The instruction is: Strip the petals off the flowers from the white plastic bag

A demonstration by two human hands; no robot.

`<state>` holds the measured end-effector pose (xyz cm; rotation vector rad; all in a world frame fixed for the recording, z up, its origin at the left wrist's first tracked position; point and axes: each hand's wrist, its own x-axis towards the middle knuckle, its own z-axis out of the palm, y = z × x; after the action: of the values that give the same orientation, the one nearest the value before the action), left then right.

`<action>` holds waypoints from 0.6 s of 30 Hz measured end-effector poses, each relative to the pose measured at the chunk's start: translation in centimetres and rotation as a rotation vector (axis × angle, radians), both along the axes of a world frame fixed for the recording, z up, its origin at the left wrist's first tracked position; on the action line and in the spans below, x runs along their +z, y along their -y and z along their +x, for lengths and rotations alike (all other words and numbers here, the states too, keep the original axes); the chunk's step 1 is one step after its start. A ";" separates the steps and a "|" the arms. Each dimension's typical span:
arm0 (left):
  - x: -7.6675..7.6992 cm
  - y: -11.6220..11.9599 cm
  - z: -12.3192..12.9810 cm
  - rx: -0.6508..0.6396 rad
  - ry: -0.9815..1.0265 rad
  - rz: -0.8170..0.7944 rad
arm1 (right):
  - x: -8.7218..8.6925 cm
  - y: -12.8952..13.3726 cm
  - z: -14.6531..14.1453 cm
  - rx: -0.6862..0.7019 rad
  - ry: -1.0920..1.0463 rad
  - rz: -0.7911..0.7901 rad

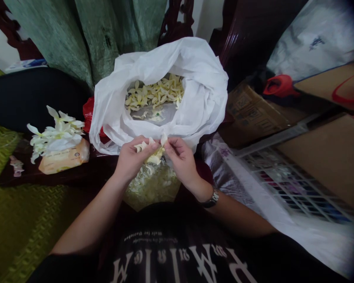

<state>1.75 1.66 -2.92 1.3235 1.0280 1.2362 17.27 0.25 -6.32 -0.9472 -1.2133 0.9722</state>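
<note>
Both hands meet at the near rim of a large white plastic bag (205, 90). My left hand (132, 157) is closed on a pale yellow-white flower (155, 156). Beside it, my right hand (181, 159) pinches a small whitish petal piece (164, 139), its fingertips close to the left ones. Inside the open bag lies a heap of cream flowers (156, 92), with a few bits on the grey bottom. Below my hands, a clear bag (153, 186) holds many pale petals.
At the left, white flowers (57, 133) rest on an orange-and-white packet (65, 157) on a dark wooden surface (50, 177). A red bag (89, 114) is behind. Cardboard boxes (250, 114) and a white wire rack (286, 181) stand at the right. Green curtain (106, 35) hangs beyond.
</note>
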 end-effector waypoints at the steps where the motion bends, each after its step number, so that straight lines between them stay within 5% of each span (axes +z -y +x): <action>1: 0.1 0.0 -0.1 0.000 -0.025 0.031 | 0.0 0.0 0.1 0.004 -0.007 0.001; 13: -0.1 -0.1 -1.2 0.199 0.099 -0.081 | 1.2 0.7 3.9 -0.248 -0.236 0.129; 15: 0.2 -0.1 -1.6 0.227 0.110 -0.082 | 1.4 1.0 5.1 -0.257 -0.147 0.114; 18: 0.7 0.0 -2.2 0.138 0.071 -0.111 | 1.7 1.7 6.2 -0.074 0.176 0.001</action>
<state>-0.45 1.63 -2.19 1.1307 1.1359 1.3000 23.47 -1.45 -4.60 -1.0868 -1.3150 0.8428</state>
